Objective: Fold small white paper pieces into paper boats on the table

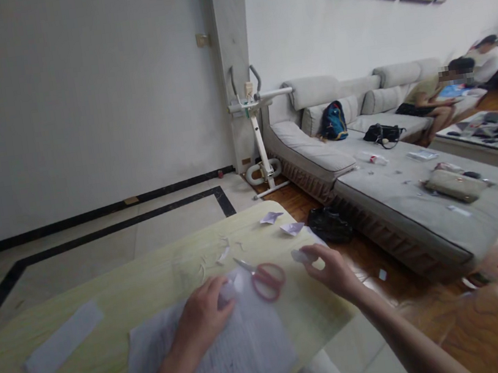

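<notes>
My left hand is closed around a small folded piece of white paper, above written-on sheets of paper. At the table's right side, my right hand pinches another small folded paper piece between thumb and fingers. Between the hands lie red-handled scissors, blades pointing to the far left. Two folded paper shapes, one farther off and one nearer, rest by the far right corner. Thin paper scraps are scattered beyond the scissors.
A folded paper strip lies on the left of the yellowish table. Past the right edge, a black plastic bag is on the floor beside a grey sofa. A white exercise bike stands behind; two people sit farther right.
</notes>
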The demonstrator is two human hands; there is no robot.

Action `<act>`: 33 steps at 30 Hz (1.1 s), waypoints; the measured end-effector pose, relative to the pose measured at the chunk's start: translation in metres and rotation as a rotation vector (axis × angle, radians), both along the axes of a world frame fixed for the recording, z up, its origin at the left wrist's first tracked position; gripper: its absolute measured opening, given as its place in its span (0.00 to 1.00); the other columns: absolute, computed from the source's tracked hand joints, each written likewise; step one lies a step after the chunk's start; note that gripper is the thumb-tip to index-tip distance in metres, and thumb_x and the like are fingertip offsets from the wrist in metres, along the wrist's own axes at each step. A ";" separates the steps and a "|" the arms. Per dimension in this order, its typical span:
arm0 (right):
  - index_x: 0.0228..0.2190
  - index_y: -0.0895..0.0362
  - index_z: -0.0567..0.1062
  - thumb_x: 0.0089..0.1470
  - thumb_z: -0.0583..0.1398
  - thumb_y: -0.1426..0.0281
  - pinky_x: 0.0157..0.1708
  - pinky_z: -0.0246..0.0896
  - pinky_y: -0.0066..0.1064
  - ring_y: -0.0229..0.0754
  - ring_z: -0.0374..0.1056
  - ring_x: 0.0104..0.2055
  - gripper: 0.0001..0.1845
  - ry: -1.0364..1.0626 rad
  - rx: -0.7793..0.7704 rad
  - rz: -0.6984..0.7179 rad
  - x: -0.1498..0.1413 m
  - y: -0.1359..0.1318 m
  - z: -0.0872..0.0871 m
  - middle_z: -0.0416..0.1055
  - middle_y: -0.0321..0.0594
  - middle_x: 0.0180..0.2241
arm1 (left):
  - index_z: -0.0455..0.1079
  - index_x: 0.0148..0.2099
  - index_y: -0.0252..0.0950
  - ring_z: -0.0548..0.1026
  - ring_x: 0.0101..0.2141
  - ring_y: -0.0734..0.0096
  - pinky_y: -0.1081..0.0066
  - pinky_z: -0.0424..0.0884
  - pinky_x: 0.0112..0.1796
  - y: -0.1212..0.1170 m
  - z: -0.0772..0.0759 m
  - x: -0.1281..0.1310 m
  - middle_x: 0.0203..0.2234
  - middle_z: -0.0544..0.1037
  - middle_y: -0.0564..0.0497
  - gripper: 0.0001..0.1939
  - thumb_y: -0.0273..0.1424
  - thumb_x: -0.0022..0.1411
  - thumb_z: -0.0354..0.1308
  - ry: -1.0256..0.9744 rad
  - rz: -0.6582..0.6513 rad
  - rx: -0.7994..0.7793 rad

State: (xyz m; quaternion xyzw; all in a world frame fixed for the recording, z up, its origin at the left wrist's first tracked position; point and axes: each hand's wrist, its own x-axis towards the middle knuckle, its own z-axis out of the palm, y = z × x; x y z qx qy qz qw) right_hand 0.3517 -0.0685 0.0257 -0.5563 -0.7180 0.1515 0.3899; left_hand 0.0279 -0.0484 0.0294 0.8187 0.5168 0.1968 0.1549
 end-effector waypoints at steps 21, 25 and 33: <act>0.42 0.54 0.71 0.56 0.54 0.76 0.43 0.65 0.37 0.45 0.66 0.46 0.13 -0.256 0.031 0.137 0.015 0.007 -0.012 0.68 0.48 0.46 | 0.65 0.45 0.39 0.73 0.40 0.65 0.70 0.66 0.40 0.076 0.014 0.151 0.40 0.74 0.49 0.12 0.24 0.58 0.53 0.021 -0.232 -0.068; 0.41 0.54 0.72 0.56 0.55 0.74 0.45 0.64 0.41 0.47 0.65 0.47 0.11 -0.288 0.031 0.103 0.016 0.006 -0.014 0.68 0.49 0.46 | 0.66 0.44 0.38 0.74 0.39 0.64 0.70 0.67 0.40 0.080 0.012 0.169 0.39 0.74 0.48 0.09 0.28 0.59 0.54 0.105 -0.312 -0.015; 0.40 0.53 0.73 0.56 0.56 0.76 0.44 0.63 0.40 0.47 0.65 0.45 0.12 -0.316 0.099 0.021 0.017 0.010 -0.018 0.69 0.47 0.44 | 0.66 0.49 0.37 0.74 0.41 0.63 0.68 0.68 0.42 0.086 0.007 0.173 0.41 0.74 0.45 0.13 0.29 0.62 0.53 0.115 -0.378 0.014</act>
